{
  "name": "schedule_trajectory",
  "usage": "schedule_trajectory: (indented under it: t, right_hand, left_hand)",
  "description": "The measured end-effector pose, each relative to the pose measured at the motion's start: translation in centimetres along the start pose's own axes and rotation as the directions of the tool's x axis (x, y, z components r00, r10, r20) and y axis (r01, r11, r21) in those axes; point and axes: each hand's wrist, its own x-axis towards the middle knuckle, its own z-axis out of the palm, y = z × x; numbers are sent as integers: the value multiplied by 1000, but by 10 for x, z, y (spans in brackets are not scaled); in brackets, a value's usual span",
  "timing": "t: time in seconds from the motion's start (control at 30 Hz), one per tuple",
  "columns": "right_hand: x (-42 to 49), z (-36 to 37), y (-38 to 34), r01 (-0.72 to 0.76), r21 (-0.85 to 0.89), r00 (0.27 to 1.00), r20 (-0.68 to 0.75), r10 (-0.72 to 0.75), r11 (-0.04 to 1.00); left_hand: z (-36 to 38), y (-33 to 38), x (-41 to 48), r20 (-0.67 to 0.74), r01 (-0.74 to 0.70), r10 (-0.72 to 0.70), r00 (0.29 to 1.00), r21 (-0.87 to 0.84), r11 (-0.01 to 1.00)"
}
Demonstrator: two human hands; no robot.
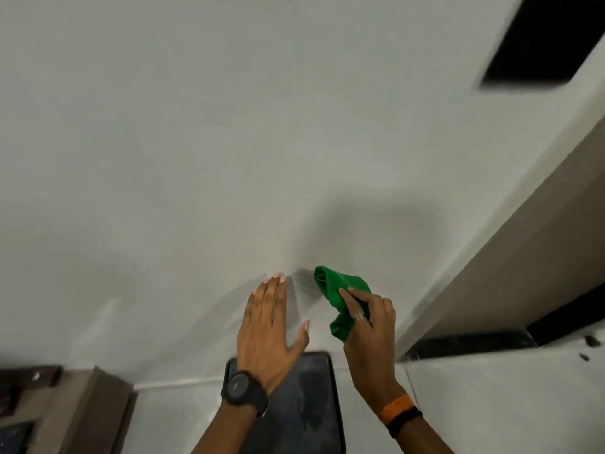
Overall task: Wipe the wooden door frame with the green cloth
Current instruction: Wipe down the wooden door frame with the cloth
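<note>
Right hand [370, 319] fingers pinch the green cloth [340, 299]; left hand [268, 326] fingers spread flat

You find no readable text, label, brand or number anywhere here; the black watch [244, 388] on your left wrist shows only a blank face.
</note>
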Motion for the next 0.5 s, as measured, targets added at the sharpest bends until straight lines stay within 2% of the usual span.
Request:
schedule_trajectory:
  t: [0.07, 0.1, 0.17, 0.2, 0.23, 0.27, 0.33, 0.5]
  right_hand:
    - [37, -39, -65, 65, 72, 993, -105, -57, 995]
    - [58, -60, -98, 131, 52, 981, -148, -123, 990]
    - [101, -100, -159, 277, -97, 925, -244, -293, 956]
    - [121, -118, -191, 331, -98, 894, -284, -345, 938]
    - [141, -134, -219, 405, -139, 832, -353, -428, 904]
    - [158, -147, -246, 486, -228, 737, -411, -536, 844]
    - [193, -173, -294, 569, -383, 568, -457, -685, 728]
    - [263, -237, -380, 619, -514, 359, -487, -796, 593]
  left_hand:
    - [-67, 29, 52, -112, -45, 44, 993, -5, 999]
    - [-101, 44, 79, -174, -78, 78, 982, 5, 997]
    - [-168, 74, 132, -309, -148, 157, 938, 53, 988]
    - [-200, 89, 158, -367, -182, 196, 909, 71, 981]
    - [-232, 103, 183, -419, -212, 226, 879, 81, 974]
    - [-262, 116, 205, -467, -238, 253, 847, 92, 967]
    - [-319, 142, 245, -552, -277, 305, 776, 136, 951]
    - [-418, 204, 321, -613, -338, 425, 666, 260, 905]
